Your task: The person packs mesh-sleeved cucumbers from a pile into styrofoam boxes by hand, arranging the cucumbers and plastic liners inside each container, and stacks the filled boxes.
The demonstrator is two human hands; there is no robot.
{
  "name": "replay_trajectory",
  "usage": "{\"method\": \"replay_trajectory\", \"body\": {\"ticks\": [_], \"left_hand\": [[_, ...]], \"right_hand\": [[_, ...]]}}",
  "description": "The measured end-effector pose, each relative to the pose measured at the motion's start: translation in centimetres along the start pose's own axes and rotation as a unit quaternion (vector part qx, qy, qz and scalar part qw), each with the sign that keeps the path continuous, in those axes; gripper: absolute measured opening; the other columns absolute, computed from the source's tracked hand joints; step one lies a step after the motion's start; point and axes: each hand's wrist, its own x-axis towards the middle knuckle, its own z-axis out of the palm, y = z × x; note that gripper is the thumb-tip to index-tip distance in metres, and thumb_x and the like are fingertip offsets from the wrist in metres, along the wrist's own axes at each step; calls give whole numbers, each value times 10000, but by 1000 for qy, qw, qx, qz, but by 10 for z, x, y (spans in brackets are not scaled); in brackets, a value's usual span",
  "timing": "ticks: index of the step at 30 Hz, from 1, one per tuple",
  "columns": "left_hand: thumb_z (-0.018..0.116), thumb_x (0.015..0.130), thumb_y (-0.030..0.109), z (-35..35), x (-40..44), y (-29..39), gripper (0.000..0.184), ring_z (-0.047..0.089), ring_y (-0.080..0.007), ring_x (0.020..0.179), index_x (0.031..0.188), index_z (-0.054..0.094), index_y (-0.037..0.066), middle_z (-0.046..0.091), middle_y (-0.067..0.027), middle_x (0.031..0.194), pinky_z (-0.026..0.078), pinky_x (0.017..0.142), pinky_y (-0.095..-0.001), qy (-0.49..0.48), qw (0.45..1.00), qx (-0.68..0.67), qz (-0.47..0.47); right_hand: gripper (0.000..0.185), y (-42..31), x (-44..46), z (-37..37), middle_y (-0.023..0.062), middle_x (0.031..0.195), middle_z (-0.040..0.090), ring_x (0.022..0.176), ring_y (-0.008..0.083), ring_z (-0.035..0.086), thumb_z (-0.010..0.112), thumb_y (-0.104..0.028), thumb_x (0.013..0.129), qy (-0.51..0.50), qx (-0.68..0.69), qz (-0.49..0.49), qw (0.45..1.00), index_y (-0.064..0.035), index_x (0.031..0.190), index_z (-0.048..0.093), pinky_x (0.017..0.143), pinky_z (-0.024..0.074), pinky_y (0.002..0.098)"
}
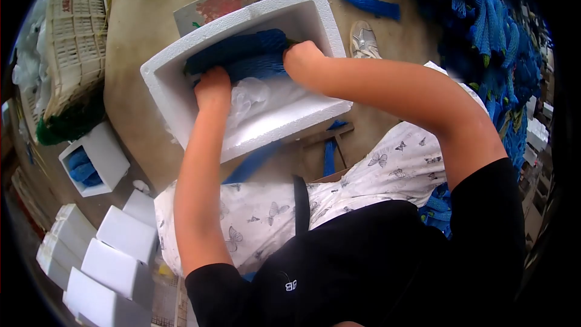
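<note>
A white foam box [242,14] stands open in front of me, tilted in view. Inside it lie bundles in blue mesh netting [251,54], with crumpled clear plastic [249,100] on the near side. My left hand [213,86] is inside the box at the left end of the blue bundles, fingers curled and partly hidden. At their right end, by the inner right wall, my right hand [304,63] is closed on the end of a blue bundle.
A metal scale plate [233,5] shows behind the box. Crates [75,30] and a foam box with blue netting [115,158] are left. More foam boxes [109,266] stand lower left. A blue netting heap [496,36] is at right. A shoe [364,40] shows beyond the box.
</note>
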Motion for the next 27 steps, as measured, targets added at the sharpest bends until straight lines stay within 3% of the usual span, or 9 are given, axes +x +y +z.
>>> {"method": "replay_trajectory", "body": {"ticks": [2,5,7,10,17,18,19,23,27], "left_hand": [[596,797,159,-5,5,0,144,636,-218,850,905,585,64,621,-73,920,550,594,-364,-30,999,-3,-20],[635,783,179,-32,3,0,158,629,-233,872,890,597,70,621,-69,912,542,668,-381,-64,993,-84,-47],[705,727,223,-65,-7,16,254,606,-259,932,902,599,72,621,-83,951,511,790,-395,-10,994,-72,-83],[756,682,277,-93,-20,60,412,573,-286,991,996,604,57,611,-121,1035,473,856,-389,-7,966,-257,18],[735,706,415,-45,-13,89,652,508,-348,1108,1197,543,31,550,-179,1207,393,980,-408,-143,948,-274,81],[728,705,461,-38,-14,91,730,469,-376,1167,1253,503,36,493,-194,1298,358,1018,-412,-109,955,-258,95],[713,718,463,-44,-16,87,675,470,-369,1179,1218,543,42,501,-205,1296,360,1015,-408,-69,956,-269,98],[680,727,458,-51,-7,78,523,573,-341,1037,1040,649,41,608,-211,1113,439,920,-393,-168,924,-328,101],[645,729,452,-57,-5,78,452,631,-343,888,895,689,34,661,-202,941,503,802,-400,-157,932,-324,37]], "right_hand": [[350,7,3,-6,149,1094,628,1040,270,590,583,-176,807,-90,45,-22,995,-8,1110,638,778,525,408],[352,16,-6,6,137,1119,636,1032,251,611,568,-156,823,-26,23,-23,999,16,1126,618,761,539,382],[311,14,-4,20,168,986,627,807,279,652,605,-105,742,119,27,-2,992,28,1022,583,642,538,351],[283,0,-4,41,147,980,607,819,288,649,603,-105,746,178,39,61,981,-3,1009,573,652,542,349],[228,19,-4,20,100,987,625,861,263,654,589,-134,780,158,70,25,985,-84,1000,626,623,534,342],[204,19,0,10,82,986,648,855,260,659,591,-137,784,51,-2,2,999,-97,971,662,623,530,353],[189,17,1,0,65,985,671,848,258,663,593,-140,789,-61,-73,-22,995,-109,942,699,624,526,364],[230,12,8,10,38,1015,686,916,259,654,608,-197,803,-94,-73,-36,992,-150,996,722,625,537,470],[187,9,18,26,49,955,695,879,251,664,606,-171,779,-38,-33,-38,998,-154,913,735,624,532,428]]}}
